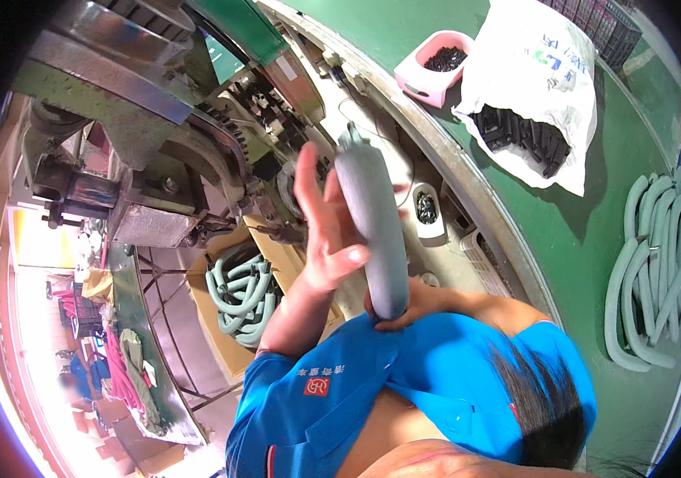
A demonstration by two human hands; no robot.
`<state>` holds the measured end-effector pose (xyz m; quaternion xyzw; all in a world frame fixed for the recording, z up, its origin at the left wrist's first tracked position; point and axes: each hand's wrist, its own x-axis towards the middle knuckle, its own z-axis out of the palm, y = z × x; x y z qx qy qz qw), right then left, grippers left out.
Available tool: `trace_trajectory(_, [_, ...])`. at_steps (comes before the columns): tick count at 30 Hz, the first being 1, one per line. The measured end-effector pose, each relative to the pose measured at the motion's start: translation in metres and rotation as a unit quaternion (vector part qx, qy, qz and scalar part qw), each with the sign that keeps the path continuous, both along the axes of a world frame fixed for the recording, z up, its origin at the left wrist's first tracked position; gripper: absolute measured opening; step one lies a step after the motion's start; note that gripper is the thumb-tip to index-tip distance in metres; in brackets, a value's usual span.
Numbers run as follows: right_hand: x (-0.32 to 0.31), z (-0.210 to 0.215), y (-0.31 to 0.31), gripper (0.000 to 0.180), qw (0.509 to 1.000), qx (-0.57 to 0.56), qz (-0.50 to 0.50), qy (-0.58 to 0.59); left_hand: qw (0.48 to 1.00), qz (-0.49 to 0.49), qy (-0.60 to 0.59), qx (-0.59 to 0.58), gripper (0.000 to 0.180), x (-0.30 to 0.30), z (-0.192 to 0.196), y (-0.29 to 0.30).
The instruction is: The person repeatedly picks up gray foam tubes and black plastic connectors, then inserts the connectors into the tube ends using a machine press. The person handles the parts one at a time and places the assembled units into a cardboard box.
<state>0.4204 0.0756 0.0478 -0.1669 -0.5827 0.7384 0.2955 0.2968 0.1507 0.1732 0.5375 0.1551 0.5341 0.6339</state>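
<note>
A thick grey-green foam-covered tube (pixel 374 227) stands nearly upright in front of my chest, its narrow end at the top by the machine. My right hand (pixel 404 309) is closed round its lower end, with the fingers partly hidden behind the tube. Beside its left side is my left hand (pixel 326 231), fingers spread and stretched upward. The left thumb lies close to the tube; whether it touches cannot be made out. Ahead and to the left is a metal press-like machine (pixel 157 171) with a toothed wheel.
A cardboard box (pixel 217 338) of similar tubes sits low at left. On the green table (pixel 516 215) at right are a pink tub (pixel 412 80), a white bag (pixel 536 72) of black pieces and a pile of tubes (pixel 647 271). A white container (pixel 430 229) stands below the table edge.
</note>
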Motion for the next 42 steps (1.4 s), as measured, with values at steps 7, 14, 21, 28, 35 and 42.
trace_trajectory(7, [0.003,-0.009,-0.007,0.043,0.997,0.065,-0.033,0.004,0.993,-0.083,-0.084,-0.019,0.095,0.019,0.011,-0.021])
trace_trajectory(14, [-0.012,-0.017,-0.014,0.048,0.991,0.051,-0.109,0.066,0.990,-0.102,-0.071,-0.065,0.071,0.006,0.010,-0.032])
trace_trajectory(21, [-0.013,-0.024,-0.010,0.051,0.995,0.035,-0.087,0.045,0.961,-0.232,-0.033,-0.147,0.052,-0.023,0.007,-0.037])
trace_trajectory(28, [-0.035,-0.108,0.000,0.057,0.993,0.064,-0.099,0.017,0.979,-0.169,0.078,-0.086,0.079,-0.018,-0.014,-0.036])
trace_trajectory(35, [0.112,-0.047,0.101,0.025,0.946,-0.056,-0.318,-0.012,0.979,-0.032,0.047,-0.195,0.043,-0.037,-0.016,-0.020])
trace_trajectory(42, [0.254,-0.120,0.184,0.031,0.512,0.284,-0.402,-0.704,0.964,-0.055,0.108,-0.238,0.085,-0.059,-0.016,-0.034])
